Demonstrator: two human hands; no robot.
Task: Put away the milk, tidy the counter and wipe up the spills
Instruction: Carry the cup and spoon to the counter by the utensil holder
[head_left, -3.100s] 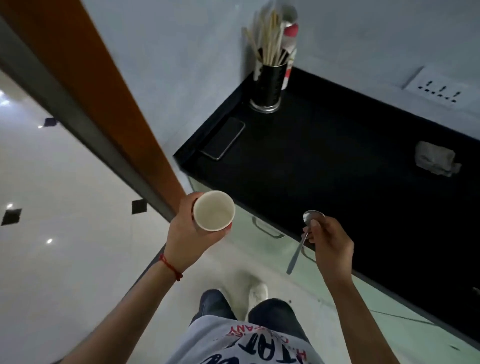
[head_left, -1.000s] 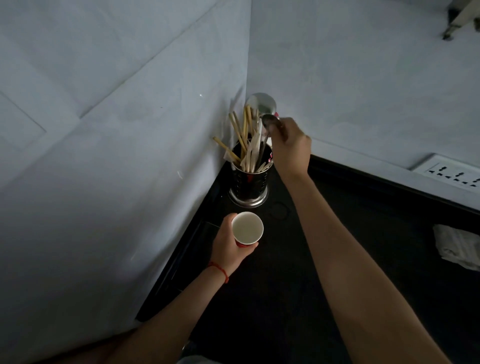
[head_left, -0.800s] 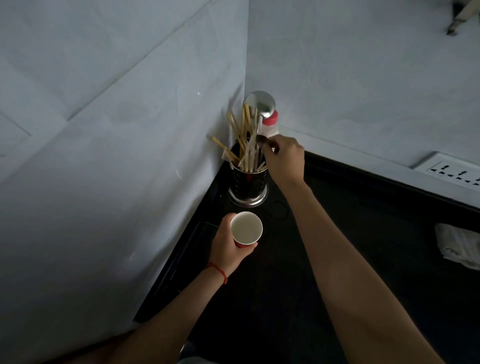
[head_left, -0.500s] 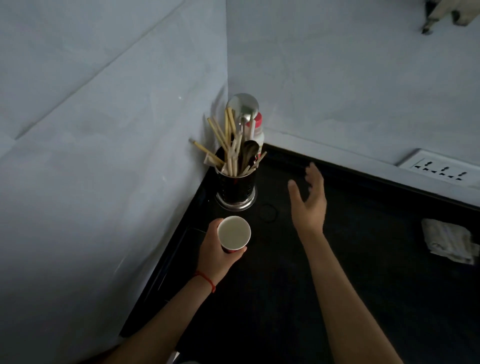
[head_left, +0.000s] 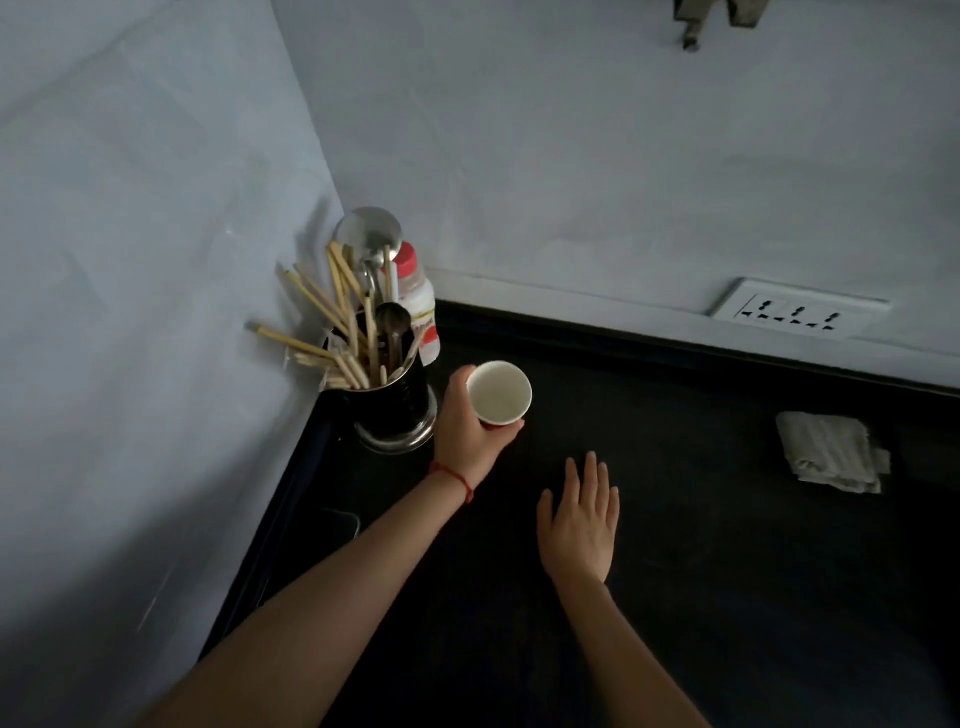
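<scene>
The left hand (head_left: 470, 431) grips a white paper cup (head_left: 498, 392) with a red base, upright just right of the holder (head_left: 387, 410) above the black surface (head_left: 701, 519); its inside looks empty. The right hand (head_left: 579, 519) lies spread, fingers straight, palm down over the surface, holding nothing. The dark holder stands in the corner with wooden sticks (head_left: 332, 312) and spoons (head_left: 392, 322) in it, a red-capped bottle (head_left: 415, 299) behind it, and a crumpled cloth (head_left: 828, 449) lies well to the right.

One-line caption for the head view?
Left hand holds a paper cup beside the utensil holder; right hand open over the black counter.
</scene>
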